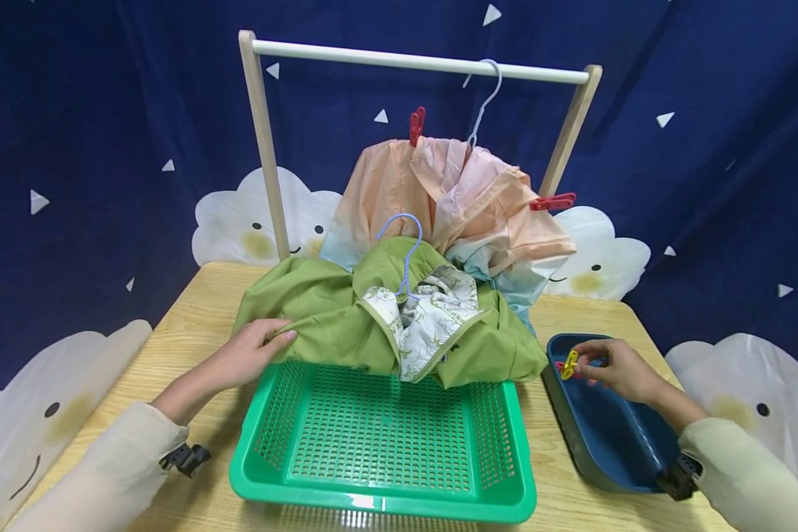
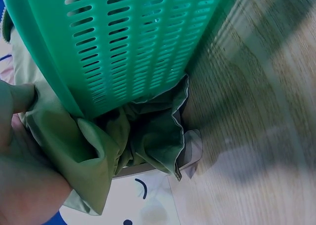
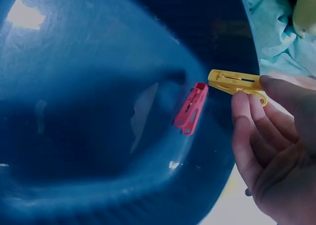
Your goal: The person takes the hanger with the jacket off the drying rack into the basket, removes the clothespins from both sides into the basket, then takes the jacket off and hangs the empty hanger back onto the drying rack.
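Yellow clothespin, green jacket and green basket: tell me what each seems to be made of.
Yellow clothespin: probably plastic, smooth, in one even colour with a slotted body.
Green jacket: thin fabric, mostly matte, draping in soft creases; fibre unclear, perhaps synthetic.
Green basket: most likely moulded plastic, fairly glossy; its front edge reflects light and its walls have regular slots.

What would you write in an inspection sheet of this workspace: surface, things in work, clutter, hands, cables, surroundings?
Surface: wood-grain table.
Job's things: green jacket covers the far rim of the green basket, purple hanger at its neck; yellow clip in hand; pinkish clip inside blue tub.
Clutter: nothing seen.
Hands: left hand holds the jacket's side; right hand pinches the yellow clip over the tub.
Cables: nothing seen.
Surroundings: behind, peach garment with two red pegs hangs from a rack; dark-blue curtain with white triangles; white clouds.
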Demonstrator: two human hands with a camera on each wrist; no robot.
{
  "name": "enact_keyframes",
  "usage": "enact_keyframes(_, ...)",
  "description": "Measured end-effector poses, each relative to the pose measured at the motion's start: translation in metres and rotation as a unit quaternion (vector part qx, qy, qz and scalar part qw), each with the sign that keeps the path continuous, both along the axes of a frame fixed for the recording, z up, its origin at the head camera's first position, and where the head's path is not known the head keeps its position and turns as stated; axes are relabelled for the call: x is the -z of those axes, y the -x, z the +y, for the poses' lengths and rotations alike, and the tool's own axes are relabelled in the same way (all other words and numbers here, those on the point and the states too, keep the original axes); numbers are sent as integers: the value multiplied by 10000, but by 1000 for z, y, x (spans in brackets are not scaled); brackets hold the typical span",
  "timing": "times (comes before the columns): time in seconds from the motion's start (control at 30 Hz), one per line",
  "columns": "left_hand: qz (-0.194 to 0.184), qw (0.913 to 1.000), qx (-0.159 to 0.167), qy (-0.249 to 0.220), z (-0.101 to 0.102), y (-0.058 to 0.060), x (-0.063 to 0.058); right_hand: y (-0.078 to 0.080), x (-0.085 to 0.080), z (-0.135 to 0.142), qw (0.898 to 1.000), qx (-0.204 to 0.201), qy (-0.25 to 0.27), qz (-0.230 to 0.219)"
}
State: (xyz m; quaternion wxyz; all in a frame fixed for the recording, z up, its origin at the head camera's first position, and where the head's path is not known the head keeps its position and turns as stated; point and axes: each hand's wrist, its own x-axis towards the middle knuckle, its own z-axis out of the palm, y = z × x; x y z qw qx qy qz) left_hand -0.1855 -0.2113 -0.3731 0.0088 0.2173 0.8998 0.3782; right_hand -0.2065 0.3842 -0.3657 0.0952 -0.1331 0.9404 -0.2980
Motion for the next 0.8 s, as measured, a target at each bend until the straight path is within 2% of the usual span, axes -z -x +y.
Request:
enact_keyframes(0.2,-16,10000,-3,-43,0,-1,1,2,5,2,9991,-2,166,-386)
enact_keyframes(0.43,-12,10000,-37,-11,1,-1,1,1,13,9,9980,-164,103,-601)
enact_keyframes(0.53,-52,10000,-36,-23,1,-2,1,0,14,13,9984,-211,-110,-505)
enact_keyframes(0.63,-58,10000,-11,-58,0,-2,0,0,15,17,9976,-236,-567,-334)
enact_keyframes(0.8,-27,10000,23,-59,0,-1,0,0,17,23,9925,-299,-1131,-353)
